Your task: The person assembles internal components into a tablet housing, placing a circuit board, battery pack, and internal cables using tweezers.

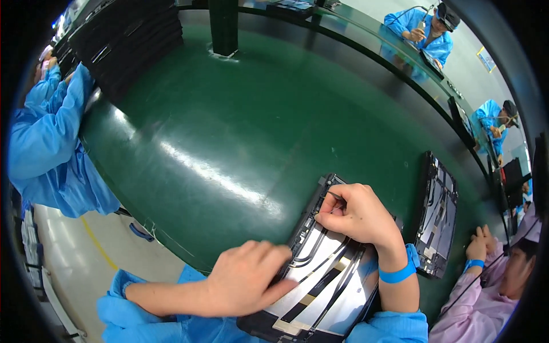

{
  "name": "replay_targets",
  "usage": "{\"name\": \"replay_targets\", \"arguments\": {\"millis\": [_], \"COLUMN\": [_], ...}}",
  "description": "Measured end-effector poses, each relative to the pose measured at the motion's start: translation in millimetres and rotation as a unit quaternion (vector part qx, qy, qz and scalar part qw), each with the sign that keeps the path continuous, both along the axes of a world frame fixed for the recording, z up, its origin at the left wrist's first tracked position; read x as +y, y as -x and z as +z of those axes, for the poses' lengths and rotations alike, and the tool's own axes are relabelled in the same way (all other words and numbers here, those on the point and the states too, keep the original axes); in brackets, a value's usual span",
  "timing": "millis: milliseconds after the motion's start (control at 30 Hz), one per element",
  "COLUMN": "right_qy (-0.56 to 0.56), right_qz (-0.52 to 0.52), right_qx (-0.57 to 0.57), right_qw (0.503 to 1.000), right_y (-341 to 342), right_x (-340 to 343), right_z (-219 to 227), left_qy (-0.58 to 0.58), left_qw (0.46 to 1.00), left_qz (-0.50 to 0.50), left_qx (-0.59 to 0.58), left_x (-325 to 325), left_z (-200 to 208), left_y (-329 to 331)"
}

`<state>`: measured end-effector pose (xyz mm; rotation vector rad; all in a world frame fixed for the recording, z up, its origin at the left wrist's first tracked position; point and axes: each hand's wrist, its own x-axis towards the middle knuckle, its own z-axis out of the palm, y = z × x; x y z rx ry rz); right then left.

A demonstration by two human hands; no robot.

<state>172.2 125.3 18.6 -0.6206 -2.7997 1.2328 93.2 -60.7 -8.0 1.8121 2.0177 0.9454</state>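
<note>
An opened tablet-like device (320, 294) lies slanted on the green table in front of me. Its black frame surrounds silver panels crossed by black flat cables with gold-coloured patches. My left hand (246, 280) is at the device's left edge, slightly blurred, its thumb stretched over the silver panel and the fingers apart from it, holding nothing. With a blue band on its wrist, my right hand (363, 214) reaches over the far end of the device. Its thumb and forefinger are pinched close above the frame's upper left edge; whatever is between them is too small to make out.
A similar opened device (437, 217) lies to the right, near a co-worker's hands (483, 243). Black trays (126, 46) are stacked at the far left, by a person in blue (51, 137). A dark green post (223, 28) rises from the table; a raised shelf (366, 48) runs behind.
</note>
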Motion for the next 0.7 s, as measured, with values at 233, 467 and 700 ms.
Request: {"name": "replay_targets", "arguments": {"millis": [233, 467, 700], "right_qy": [0.002, 0.004, -0.003], "right_qz": [0.016, 0.018, 0.032], "right_qx": [0.015, 0.019, 0.024], "right_qw": [1.0, 1.0, 0.999], "right_y": [0.7, 1.4, 1.5], "right_x": [0.8, 0.9, 0.9], "right_z": [-3.8, -6.4, -5.6], "left_qy": [0.211, 0.295, 0.327], "left_qw": [0.919, 0.841, 0.833], "left_qz": [-0.047, -0.041, -0.032], "left_qx": [-0.331, -0.452, -0.445], "left_x": [64.4, 77.3, 81.0], "left_z": [4.5, 1.5, 6.6], "left_y": [42.0, 52.0, 53.7]}}
